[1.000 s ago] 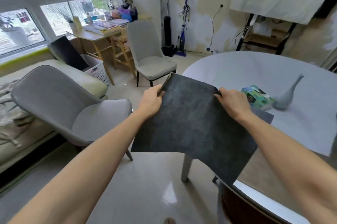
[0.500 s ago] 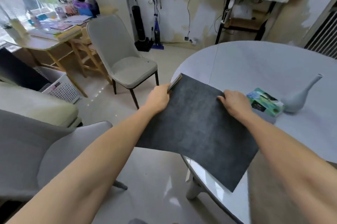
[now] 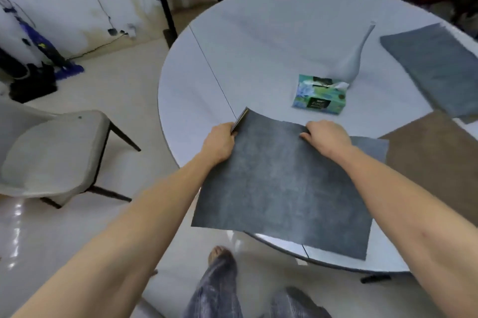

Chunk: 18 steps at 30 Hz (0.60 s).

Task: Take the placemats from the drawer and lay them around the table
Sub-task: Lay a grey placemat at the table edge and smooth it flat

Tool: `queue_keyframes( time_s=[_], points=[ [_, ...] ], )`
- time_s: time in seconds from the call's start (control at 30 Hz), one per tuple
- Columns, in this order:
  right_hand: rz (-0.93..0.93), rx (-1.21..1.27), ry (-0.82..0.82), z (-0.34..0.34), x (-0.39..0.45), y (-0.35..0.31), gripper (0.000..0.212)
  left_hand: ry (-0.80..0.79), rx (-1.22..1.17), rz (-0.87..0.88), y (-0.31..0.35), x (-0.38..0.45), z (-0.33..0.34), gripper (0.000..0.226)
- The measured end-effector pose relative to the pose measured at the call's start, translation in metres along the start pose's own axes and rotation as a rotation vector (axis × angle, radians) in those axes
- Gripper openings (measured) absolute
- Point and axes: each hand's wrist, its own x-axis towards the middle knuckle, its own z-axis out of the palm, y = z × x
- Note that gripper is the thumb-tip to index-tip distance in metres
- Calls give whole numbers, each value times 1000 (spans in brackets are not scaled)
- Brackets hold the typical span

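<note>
Placemats [image 3: 282,185] gripped by left hand [image 3: 219,143], right hand [image 3: 327,138], possibly stacked

Two hands in play, the left hand [image 3: 219,142] and the right hand [image 3: 326,136], and between them a stack of dark grey placemats [image 3: 282,185], number of layers impossible to call. Beyond the right hand: one grey placemat [image 3: 434,66], one brown placemat [image 3: 434,157], one tissue box [image 3: 320,95], one slim grey vase [image 3: 355,59]. One round table [image 3: 258,40], and one chair [image 3: 51,157] out past the left hand.
</note>
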Motion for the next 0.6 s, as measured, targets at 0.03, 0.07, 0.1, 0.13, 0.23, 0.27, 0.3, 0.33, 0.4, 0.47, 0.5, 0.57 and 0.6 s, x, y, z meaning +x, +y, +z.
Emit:
queue_keyframes(
  time_s=[0.03,0.07,0.1,0.13,0.23,0.27,0.3,0.33,0.4,0.47,0.5,0.57,0.6],
  points=[
    [28,-5,-6,2,1,-3,38,-26,12,24,-4,11,1,17],
    [52,-5,-6,4,3,-5,38,-44,19,37,-8,21,2,19],
    [73,-1,1,6,4,-7,38,-49,23,49,-11,31,3,20],
    [94,4,13,8,5,-9,38,-50,36,54,-14,39,3,21],
    [136,-33,71,11,12,-13,39,-18,77,56,-21,62,4,18],
    [145,-59,94,11,16,-14,40,10,92,56,-21,68,3,17],
    [153,-79,116,13,21,-16,40,44,102,60,-21,72,3,16],
    [162,-89,142,15,25,-19,39,81,102,63,-21,76,3,16],
    [201,-76,196,20,33,-27,36,149,72,62,-21,82,4,17],
    [265,-38,196,29,35,-34,34,209,14,33,-21,87,6,19],
    [293,-23,177,36,34,-35,37,232,-6,20,-21,89,8,25],
    [301,-1,131,50,24,-38,53,216,69,42,-26,92,14,51],
    [279,28,105,57,16,-40,60,176,148,77,-31,90,19,66]
  ],
)
